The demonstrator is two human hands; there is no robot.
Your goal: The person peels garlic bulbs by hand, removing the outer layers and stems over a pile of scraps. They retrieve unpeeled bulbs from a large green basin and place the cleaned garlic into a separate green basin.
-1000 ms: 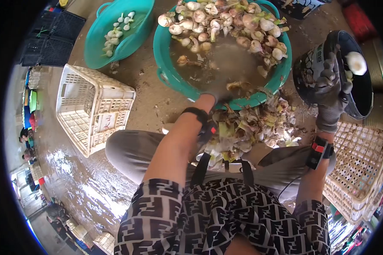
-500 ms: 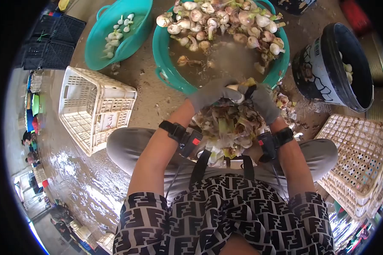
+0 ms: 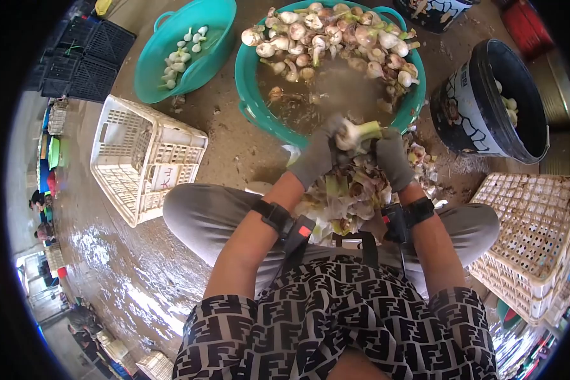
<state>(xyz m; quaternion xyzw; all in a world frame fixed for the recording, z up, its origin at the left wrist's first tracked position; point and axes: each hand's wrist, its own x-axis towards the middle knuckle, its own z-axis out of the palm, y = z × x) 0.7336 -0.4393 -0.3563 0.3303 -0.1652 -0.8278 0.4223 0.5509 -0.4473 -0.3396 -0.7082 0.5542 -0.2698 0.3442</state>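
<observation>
My left hand (image 3: 320,154), in a grey glove, grips a garlic bulb (image 3: 347,137) whose pale green stem (image 3: 368,130) points right. Close by on the right is my gloved right hand (image 3: 394,158), its fingers curled at the stem's end. What those fingers hold is hidden. Below both hands lies a heap of peeled skins and leaves (image 3: 345,193) between my knees. Just beyond them stands a green tub (image 3: 250,104) of muddy water, with many unpeeled garlic bulbs (image 3: 335,31) piled at its far side.
A second green tub (image 3: 149,69) at the upper left holds several white bulbs (image 3: 178,57). A white crate (image 3: 171,136) lies on the wet floor to the left. To the right are a black bucket (image 3: 468,107) with bulbs inside and stacked crates (image 3: 525,228).
My left hand has lifted and turned the garlic bulb, so its stem now shows pointing right. Both hands have shifted slightly, and the view has moved a little.
</observation>
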